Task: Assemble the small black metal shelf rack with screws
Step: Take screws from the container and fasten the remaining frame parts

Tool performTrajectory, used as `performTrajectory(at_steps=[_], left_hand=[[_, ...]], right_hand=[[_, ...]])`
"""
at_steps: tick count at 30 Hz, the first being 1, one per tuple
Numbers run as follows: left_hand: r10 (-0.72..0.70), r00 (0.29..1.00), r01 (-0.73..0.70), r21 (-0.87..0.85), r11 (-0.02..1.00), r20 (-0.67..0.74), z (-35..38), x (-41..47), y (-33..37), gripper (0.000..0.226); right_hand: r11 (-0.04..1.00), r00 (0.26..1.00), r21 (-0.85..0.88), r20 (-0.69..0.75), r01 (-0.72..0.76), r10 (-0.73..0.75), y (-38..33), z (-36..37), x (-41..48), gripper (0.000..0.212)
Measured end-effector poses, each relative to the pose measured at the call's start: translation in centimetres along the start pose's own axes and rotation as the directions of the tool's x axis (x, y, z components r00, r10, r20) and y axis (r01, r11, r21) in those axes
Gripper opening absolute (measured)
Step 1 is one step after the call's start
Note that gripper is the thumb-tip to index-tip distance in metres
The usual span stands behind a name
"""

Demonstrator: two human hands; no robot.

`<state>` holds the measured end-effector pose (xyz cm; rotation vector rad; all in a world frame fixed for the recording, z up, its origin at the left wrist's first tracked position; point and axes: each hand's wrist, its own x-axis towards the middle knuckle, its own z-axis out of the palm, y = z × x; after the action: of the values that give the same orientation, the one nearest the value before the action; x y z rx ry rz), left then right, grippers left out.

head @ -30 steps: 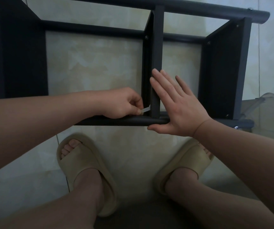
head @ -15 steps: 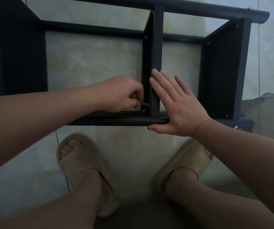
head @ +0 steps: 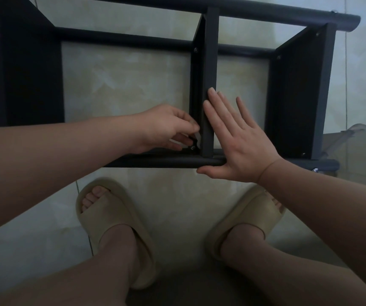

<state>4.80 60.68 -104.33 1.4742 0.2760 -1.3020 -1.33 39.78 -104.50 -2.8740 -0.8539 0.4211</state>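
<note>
Rack (head: 155, 162) on its side, both hands at the divider corner

The rack lies on the tiled floor (head: 122, 85), just in front of the person's feet, with its long tubes running left to right and its dark panels standing on edge. The divider (head: 209, 62) spans from the far tube to the near one, roughly midway along the frame. A screw (head: 192, 148) sits in the corner where the divider's left face meets the near tube, and other screw heads show on the far end of the divider and on the right panel (head: 294, 96).

The left grip (head: 166, 129) is curled, thumb and fingertips pinching a small tool (head: 196, 138) right above that corner screw. What kind of tool it is cannot be told, as most of it is hidden by the fingers. The right grip (head: 239, 146) is spread flat and holds nothing. Its straight fingers lie against the divider's right edge, the palm rests on the near tube and the thumb reaches along below the tube.

Beige slippers (head: 111, 217) are on both feet, planted on the floor near the rack. A clear plastic piece (head: 354, 138) stands just beside the rack's right end.
</note>
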Motion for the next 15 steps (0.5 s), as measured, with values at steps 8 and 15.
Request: performTrajectory(at_steps=[8, 15], left_hand=[[0.007, 0.996, -0.015, -0.087, 0.996, -0.088, 0.33, 0.48, -0.52, 0.004], [0.030, 0.993, -0.044, -0.125, 0.991, -0.112, 0.43, 0.72, -0.34, 0.006]], right_hand=[[1.000, 1.000, 0.017, -0.003, -0.002, 0.002, -0.03, -0.11, 0.02, 0.118], [1.000, 1.000, 0.016, 0.007, -0.009, 0.009, -0.11, -0.24, 0.01, 0.118]])
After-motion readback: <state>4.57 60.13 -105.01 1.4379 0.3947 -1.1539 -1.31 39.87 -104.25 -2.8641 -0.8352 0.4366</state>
